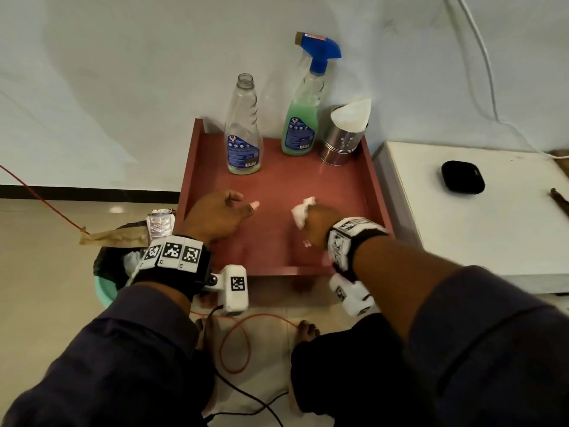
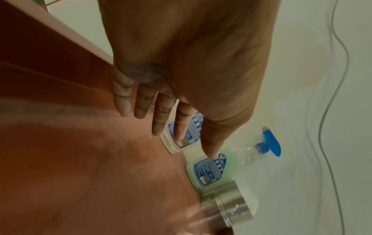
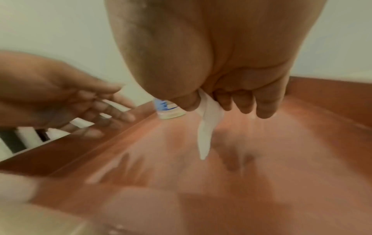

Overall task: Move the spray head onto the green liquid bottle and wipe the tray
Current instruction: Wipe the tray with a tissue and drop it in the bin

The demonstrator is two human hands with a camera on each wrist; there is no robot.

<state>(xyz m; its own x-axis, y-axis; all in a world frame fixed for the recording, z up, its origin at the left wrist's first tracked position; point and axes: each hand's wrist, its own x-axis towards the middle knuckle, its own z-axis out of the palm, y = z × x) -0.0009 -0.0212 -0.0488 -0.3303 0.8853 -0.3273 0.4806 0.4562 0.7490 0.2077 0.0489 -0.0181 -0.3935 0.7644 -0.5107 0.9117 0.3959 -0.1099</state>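
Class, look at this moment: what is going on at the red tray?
A person is wiping the red tray. The right hand grips a crumpled white tissue over the tray floor; the left hand hovers beside it, fingers relaxed, holding nothing. At the back, the blue spray head already sits on the green liquid bottle, beside an open, nearly empty bottle and a steel tissue holder.

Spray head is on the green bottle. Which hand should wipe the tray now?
Right. The right hand already holds the tissue low over the tray; the left hand is open and holds nothing.
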